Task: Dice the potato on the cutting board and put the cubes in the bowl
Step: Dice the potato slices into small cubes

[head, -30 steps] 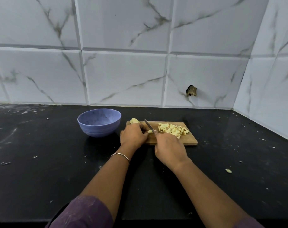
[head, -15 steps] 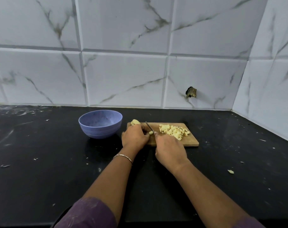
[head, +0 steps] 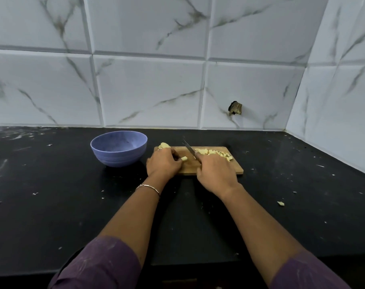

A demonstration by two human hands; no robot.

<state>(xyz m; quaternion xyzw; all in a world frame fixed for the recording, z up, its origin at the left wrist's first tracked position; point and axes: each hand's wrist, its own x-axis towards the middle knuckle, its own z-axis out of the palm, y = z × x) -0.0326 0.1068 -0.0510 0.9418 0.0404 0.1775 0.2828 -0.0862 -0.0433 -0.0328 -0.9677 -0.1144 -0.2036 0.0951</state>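
A small wooden cutting board (head: 236, 168) lies on the black counter. A pile of pale potato cubes (head: 214, 153) covers its right part. My left hand (head: 164, 164) holds down a potato piece (head: 184, 158) with curled fingers at the board's left end. An uncut potato chunk (head: 164, 145) lies behind that hand. My right hand (head: 216, 174) grips a knife, its blade (head: 190, 149) raised and slanting up to the left between the held piece and the pile. A blue bowl (head: 119, 151) stands left of the board, nothing visible inside it.
The black counter (head: 52, 205) is flecked with small scraps, and one stray potato bit (head: 281, 203) lies to the right. White marble tiles (head: 148, 90) form the back wall and the right corner, with a broken hole (head: 235, 108) in one tile.
The knife blade has moved right, away from the held potato piece, toward the cube pile. A short cut end of the piece now shows by my left fingers.
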